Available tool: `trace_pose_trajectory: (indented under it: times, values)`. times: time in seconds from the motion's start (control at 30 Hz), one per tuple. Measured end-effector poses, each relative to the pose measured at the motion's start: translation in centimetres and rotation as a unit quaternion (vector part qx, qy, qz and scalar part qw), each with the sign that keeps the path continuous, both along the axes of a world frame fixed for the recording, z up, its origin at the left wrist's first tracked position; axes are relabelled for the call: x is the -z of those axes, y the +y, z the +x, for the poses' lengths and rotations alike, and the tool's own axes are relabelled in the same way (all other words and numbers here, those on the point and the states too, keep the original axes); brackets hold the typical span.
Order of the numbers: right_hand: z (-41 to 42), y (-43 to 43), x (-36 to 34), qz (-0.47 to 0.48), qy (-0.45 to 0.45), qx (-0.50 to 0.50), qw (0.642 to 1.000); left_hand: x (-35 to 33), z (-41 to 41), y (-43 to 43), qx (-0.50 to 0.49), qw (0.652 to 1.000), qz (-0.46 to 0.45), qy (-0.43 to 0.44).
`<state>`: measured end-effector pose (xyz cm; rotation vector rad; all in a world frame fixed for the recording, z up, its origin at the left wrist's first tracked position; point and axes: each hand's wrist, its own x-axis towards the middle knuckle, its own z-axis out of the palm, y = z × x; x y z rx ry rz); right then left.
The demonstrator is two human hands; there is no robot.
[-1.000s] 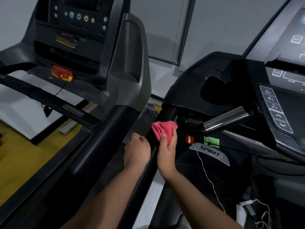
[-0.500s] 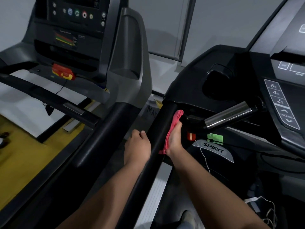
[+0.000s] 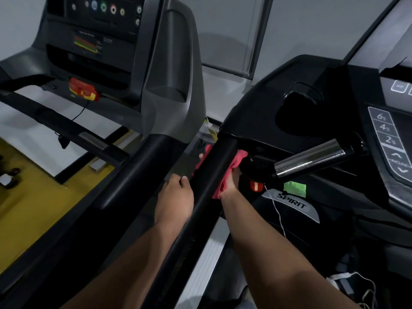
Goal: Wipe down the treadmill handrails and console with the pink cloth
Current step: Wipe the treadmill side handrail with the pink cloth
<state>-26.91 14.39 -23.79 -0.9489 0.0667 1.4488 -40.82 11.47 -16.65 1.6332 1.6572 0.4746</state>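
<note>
A black handrail (image 3: pixel 214 175) of the right treadmill runs diagonally from the bottom centre up to its console (image 3: pixel 383 134). The pink cloth (image 3: pixel 234 166) is wrapped under and around this rail near its top end; a bit of it shows on the rail's left side. My right hand (image 3: pixel 233 181) grips the cloth against the rail from the right, with fingers hidden behind the rail. My left hand (image 3: pixel 176 197) rests as a loose fist against the rail's left side, just below the cloth, holding nothing that I can see.
A chrome grip bar (image 3: pixel 310 158) sticks out right of the cloth. A second treadmill with its own handrail (image 3: pixel 124 184) and console (image 3: pixel 102 30) stands close on the left. A red safety key (image 3: pixel 255 186) and white cord (image 3: pixel 278 215) hang under the console.
My right hand has gone from holding the cloth up in front of the rail to wrapping it around the rail, then slid it up towards the console. My left hand stayed beside the rail.
</note>
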Motion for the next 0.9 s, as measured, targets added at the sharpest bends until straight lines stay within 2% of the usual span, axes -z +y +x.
trace_pose_trajectory:
  times: [0.17, 0.33, 0.6, 0.9]
  values:
    - [-0.6, -0.6, 1.2, 0.022, 0.056, 0.000, 0.998, -0.1, 0.2, 0.0, -0.012, 1.000, -0.001, 0.005]
    - [-3.8, -2.0, 1.0, 0.063, 0.030, -0.017, 0.997, -0.3, 0.3, -0.4, -0.035, 0.999, 0.020, -0.014]
    - [-8.1, -6.7, -0.3, -0.075, 0.043, -0.113, 0.990, -0.7, 0.5, -0.8, -0.036, 0.997, 0.067, 0.013]
    - [-9.0, -8.9, -1.8, -0.082, -0.030, -0.089, 0.992, -1.2, 0.1, -1.1, -0.023, 0.998, 0.061, -0.009]
